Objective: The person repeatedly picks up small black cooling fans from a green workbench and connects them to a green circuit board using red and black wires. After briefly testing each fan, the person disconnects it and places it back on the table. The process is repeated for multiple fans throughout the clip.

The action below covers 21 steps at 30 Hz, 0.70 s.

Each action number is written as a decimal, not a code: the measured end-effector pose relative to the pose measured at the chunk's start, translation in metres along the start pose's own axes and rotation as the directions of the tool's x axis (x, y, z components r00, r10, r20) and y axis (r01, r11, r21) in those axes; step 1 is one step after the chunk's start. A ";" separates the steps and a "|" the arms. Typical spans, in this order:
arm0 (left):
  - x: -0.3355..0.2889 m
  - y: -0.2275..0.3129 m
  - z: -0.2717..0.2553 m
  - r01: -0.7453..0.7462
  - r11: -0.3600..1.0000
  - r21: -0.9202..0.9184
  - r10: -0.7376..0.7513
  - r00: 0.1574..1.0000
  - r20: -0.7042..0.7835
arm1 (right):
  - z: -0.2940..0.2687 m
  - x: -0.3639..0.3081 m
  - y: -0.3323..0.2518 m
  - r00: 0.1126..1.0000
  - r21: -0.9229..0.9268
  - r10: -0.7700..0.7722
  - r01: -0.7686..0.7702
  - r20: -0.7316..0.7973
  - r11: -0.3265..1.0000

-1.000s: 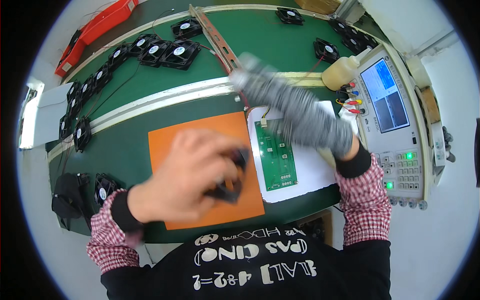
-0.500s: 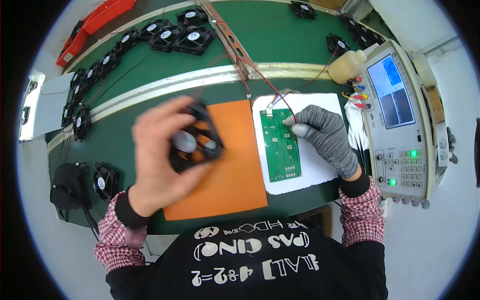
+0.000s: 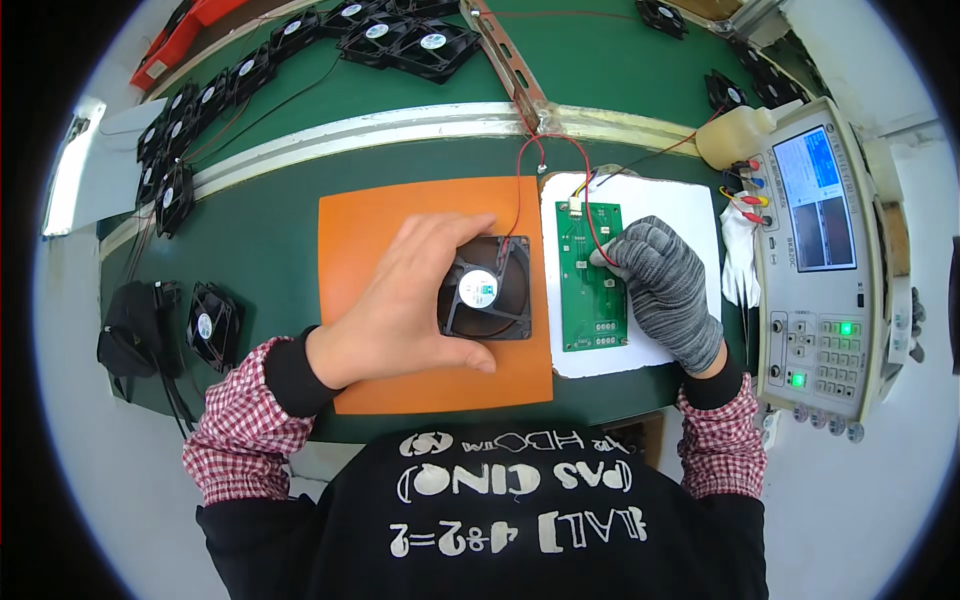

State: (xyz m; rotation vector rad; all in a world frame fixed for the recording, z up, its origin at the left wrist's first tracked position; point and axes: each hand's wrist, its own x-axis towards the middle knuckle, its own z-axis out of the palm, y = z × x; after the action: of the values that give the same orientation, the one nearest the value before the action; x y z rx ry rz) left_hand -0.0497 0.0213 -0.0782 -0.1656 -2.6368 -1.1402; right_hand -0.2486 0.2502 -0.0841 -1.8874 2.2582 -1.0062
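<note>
A black square cooling fan [image 3: 503, 300] with a white hub label lies flat on the orange mat [image 3: 375, 385]. Around its left side my bare left hand [image 3: 410, 300] is open, fingers at its far edge and thumb spread past the near one. From the fan a red wire [image 3: 583, 160] loops up and over to my right hand [image 3: 660, 285], which wears a grey fingerless glove. Finger and thumb pinch the wire over a green circuit board [image 3: 580, 325]; the pinched end is hidden. The board lies on a white sheet [image 3: 690, 210], with a white connector [image 3: 575, 206] at its far end.
Several black fans [image 3: 432, 42] stand along the back shelf. Another fan [image 3: 214, 327] and a black bag [image 3: 140, 325] sit at the left. On the right are a test instrument [image 3: 815, 270] with a lit screen, a yellowish bottle [image 3: 735, 138] and a white glove [image 3: 740, 260].
My left hand has brought the fan rightward and down from a tilted hold to flat on the orange mat, and its fingers have spread. My right hand still pinches the wire over the board.
</note>
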 end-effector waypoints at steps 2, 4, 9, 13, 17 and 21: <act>0.000 0.003 0.000 -0.015 0.999 0.034 0.015 1.000 -0.005 | 0.002 -0.001 -0.001 1.000 0.015 0.029 -0.029 -0.002 0.999; 0.001 0.014 -0.005 -0.121 0.946 0.300 0.145 0.988 -0.058 | 0.004 -0.004 0.003 0.994 0.105 0.108 -0.104 -0.034 0.989; -0.018 0.060 -0.042 -0.281 0.957 0.078 0.289 0.949 -0.126 | 0.006 -0.007 0.010 0.989 0.140 0.145 -0.138 -0.041 0.981; -0.031 0.063 -0.061 0.012 0.782 -0.623 0.108 0.982 0.154 | 0.007 -0.011 0.015 0.988 0.148 0.139 -0.129 -0.060 0.981; -0.025 0.069 -0.064 -0.328 0.905 0.270 0.366 0.925 -0.104 | 0.007 -0.006 0.011 0.994 0.110 0.087 -0.079 -0.064 0.991; 0.045 0.048 -0.053 -0.404 0.804 0.437 0.507 0.849 -0.148 | 0.002 -0.004 0.005 0.997 0.007 0.030 -0.030 -0.069 1.000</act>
State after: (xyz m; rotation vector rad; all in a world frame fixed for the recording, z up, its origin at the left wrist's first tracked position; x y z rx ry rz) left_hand -0.0723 0.0159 0.0026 -0.5090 -2.3377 -0.4269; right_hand -0.2508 0.2537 -0.0893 -1.8386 2.3105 -1.0886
